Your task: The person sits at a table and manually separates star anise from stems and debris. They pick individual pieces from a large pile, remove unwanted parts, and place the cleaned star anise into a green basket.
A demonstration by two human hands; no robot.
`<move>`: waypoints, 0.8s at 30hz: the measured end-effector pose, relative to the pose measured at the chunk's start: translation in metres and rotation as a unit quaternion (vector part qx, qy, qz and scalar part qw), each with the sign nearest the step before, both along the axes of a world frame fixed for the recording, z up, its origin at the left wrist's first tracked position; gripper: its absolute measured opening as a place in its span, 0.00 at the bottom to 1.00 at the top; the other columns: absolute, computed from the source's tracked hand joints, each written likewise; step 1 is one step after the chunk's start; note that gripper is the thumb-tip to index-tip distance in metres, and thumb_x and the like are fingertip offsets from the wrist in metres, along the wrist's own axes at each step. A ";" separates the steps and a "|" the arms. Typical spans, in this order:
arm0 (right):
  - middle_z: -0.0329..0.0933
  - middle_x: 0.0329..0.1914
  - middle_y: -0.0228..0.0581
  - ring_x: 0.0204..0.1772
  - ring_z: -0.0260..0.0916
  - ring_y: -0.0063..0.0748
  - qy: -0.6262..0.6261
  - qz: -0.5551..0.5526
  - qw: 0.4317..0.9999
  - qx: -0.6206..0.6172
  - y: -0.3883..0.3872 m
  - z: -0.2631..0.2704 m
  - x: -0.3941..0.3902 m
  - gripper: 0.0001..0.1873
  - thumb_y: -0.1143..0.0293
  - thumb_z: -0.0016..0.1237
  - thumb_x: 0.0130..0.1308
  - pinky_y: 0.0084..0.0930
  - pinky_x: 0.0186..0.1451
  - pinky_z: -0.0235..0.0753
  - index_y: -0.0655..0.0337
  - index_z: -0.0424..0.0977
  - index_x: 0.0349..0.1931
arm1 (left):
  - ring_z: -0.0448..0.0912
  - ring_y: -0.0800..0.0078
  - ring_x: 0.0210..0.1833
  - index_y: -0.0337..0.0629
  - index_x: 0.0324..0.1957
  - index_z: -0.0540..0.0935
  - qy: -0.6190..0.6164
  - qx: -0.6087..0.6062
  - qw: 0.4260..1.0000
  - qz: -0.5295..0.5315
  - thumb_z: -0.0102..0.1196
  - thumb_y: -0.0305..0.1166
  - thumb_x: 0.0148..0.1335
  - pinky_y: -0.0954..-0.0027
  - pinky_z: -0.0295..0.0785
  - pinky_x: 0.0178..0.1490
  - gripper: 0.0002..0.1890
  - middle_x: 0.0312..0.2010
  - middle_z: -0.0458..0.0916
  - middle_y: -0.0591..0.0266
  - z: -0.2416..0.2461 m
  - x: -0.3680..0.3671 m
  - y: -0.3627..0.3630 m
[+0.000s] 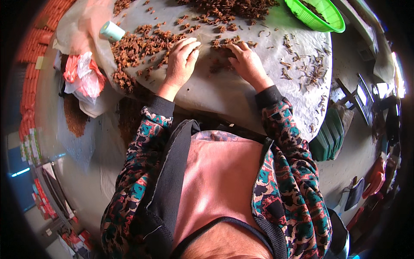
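Brown star anise pods [139, 48] lie in a loose pile at the left of a round table under a pale sheet [207, 94]. At the right edge of that pile is my left hand [183, 58], its fingers curled together; whether they hold a pod cannot be told. My right hand [247, 63] rests over a few star anise, thumb and fingers bent, and what lies beneath the fingertips is hidden. A larger heap of star anise [226, 9] spreads at the far side. Thin dark stems and fragments [310, 71] are scattered on the right of the sheet.
A bright green plastic basket [318, 14] with dark pieces stands at the far right. A pale green cup [112, 31] lies beside the left pile. Red and white plastic bags [84, 76] are at the left, with green stacked stools or containers [328, 136] below the table's right edge.
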State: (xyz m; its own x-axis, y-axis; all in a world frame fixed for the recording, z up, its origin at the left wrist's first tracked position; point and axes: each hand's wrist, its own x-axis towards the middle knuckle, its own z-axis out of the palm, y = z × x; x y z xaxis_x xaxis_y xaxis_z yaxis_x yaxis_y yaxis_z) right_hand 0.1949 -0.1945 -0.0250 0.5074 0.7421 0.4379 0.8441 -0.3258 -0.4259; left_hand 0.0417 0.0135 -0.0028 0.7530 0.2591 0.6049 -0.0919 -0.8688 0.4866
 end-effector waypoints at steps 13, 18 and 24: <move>0.80 0.38 0.50 0.39 0.80 0.57 0.174 0.056 0.981 0.067 -0.043 0.032 -0.064 0.09 0.68 0.54 0.68 0.43 0.43 0.79 0.61 0.80 0.45 | 0.81 0.54 0.48 0.39 0.45 0.84 0.122 0.124 0.984 0.033 0.68 0.33 0.59 0.55 0.76 0.50 0.14 0.43 0.82 0.53 -0.009 -0.025 -0.051; 0.81 0.37 0.50 0.38 0.81 0.53 0.192 0.056 0.976 0.085 -0.049 0.046 -0.080 0.11 0.70 0.56 0.66 0.40 0.43 0.80 0.63 0.79 0.46 | 0.84 0.63 0.38 0.38 0.42 0.81 0.055 -0.136 0.988 0.044 0.59 0.25 0.67 0.65 0.79 0.44 0.04 0.37 0.83 0.57 -0.014 -0.028 -0.050; 0.84 0.35 0.49 0.33 0.83 0.44 0.258 0.078 0.957 0.105 -0.016 0.035 -0.105 0.19 0.63 0.64 0.61 0.35 0.38 0.81 0.66 0.78 0.48 | 0.84 0.74 0.39 0.37 0.41 0.80 -0.076 -0.669 0.734 -0.088 0.61 0.24 0.67 0.69 0.80 0.49 0.04 0.36 0.85 0.61 0.002 -0.044 -0.098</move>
State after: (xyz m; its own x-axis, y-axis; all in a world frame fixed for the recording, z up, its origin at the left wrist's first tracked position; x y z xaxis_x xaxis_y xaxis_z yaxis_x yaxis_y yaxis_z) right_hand 0.0901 -0.2102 0.0099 0.5866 0.7496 0.3066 0.5346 -0.0740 -0.8419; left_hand -0.0027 -0.0845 -0.0011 0.7961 0.6047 -0.0223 -0.2865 0.4092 0.8663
